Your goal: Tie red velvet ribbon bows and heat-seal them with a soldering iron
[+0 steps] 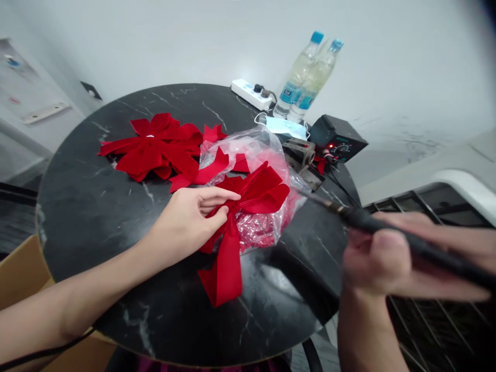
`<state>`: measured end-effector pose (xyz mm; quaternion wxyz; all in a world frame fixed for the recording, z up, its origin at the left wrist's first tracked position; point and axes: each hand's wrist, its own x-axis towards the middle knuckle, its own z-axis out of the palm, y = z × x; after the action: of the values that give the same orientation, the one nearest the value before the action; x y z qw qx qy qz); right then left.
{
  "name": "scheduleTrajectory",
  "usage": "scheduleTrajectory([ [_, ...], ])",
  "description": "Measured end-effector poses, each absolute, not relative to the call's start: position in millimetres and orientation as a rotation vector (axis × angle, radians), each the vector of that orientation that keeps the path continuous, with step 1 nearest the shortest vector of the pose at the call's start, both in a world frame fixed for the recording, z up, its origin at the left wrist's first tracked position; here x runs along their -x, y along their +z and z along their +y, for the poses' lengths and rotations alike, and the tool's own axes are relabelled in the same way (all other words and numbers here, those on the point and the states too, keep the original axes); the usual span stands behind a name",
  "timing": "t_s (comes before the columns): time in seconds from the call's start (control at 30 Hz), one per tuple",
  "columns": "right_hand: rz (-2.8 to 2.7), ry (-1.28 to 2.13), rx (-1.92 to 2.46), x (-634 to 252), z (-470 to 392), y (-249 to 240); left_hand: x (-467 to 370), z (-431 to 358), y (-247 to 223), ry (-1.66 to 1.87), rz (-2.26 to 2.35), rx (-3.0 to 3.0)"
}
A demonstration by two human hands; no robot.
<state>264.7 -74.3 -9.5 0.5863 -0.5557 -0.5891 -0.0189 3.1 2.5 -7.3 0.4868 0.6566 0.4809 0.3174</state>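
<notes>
Pinched at its middle, a red ribbon bow (263, 194) is in the fingers of my left hand (194, 214). One long tail of it hangs toward the table's front edge. My right hand (380, 258), smeared by motion, is wrapped round a black soldering iron (418, 245). Its thin metal tip points left, toward the bow, and appears apart from it. Under and behind the bow lies a clear plastic bag (259, 232) with red pieces inside. To the left, red velvet bows (158, 150) rest in a pile beside loose red ribbon strips (211, 168).
The round black marble-patterned table (163, 320) stands against a wall. At its back are a white power strip (251, 93), two bottles (296, 77), a blue face mask (287, 126) and a black soldering station (337, 137) with a red light. A metal iron stand (300, 152) sits before it.
</notes>
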Motion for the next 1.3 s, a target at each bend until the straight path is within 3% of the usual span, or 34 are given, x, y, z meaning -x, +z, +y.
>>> scheduleTrajectory([
  [0.07,-1.133,-0.216,1.211,-293,-54,-11,-3,5,-5,0.758,1.161,-1.563],
  [0.23,-0.861,-0.013,1.244,-350,-3,-24,1,8,-4,0.749,1.112,-1.519],
  [0.83,-1.092,0.608,1.401,-352,69,-42,5,8,-6,0.724,1.017,-1.36],
  [1.1,-1.089,0.79,1.636,-327,-4,-15,3,4,8,0.8,0.991,-1.403],
  [1.3,-1.493,0.497,1.532,-246,-51,3,4,3,7,0.816,0.964,-1.55],
])
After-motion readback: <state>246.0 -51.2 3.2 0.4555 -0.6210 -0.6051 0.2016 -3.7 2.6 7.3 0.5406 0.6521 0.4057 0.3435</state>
